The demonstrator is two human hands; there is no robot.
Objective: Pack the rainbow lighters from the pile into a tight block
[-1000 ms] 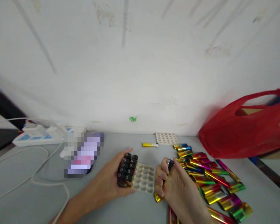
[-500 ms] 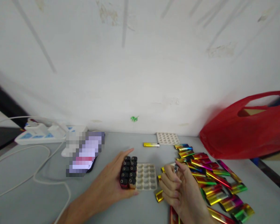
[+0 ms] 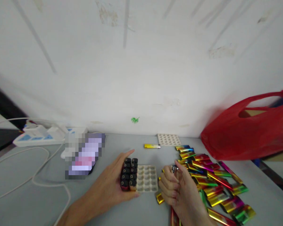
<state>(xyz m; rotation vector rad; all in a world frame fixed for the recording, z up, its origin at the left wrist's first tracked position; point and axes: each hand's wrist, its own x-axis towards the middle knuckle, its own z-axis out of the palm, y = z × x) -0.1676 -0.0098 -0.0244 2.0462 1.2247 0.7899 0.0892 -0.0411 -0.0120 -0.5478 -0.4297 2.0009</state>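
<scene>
My left hand (image 3: 113, 179) is cupped around the left side of two columns of upright lighters (image 3: 129, 174), thumb at the front and forefinger along the back. Their black ends point up, and they stand in the left part of a pale tray (image 3: 147, 179) with rows of pockets. The pockets to the right show no lighters. Just right of the tray, my right hand (image 3: 173, 186) is closed in a pinch on a lighter (image 3: 174, 169). Only its shiny metal end shows between thumb and forefinger; the fingers hide the rest.
A pile of shiny coloured lighters (image 3: 217, 179) lies to the right. A single yellow lighter (image 3: 152, 146) and another pale tray (image 3: 169, 139) lie near the wall. A red plastic bag (image 3: 247, 135) stands at right. Left are a phone (image 3: 88, 155), a power strip (image 3: 44, 136) and white cables.
My right hand has shifted slightly left, and the metal end in its pinch has turned a little. My left hand stays around the standing lighters. The whole view has drifted a touch.
</scene>
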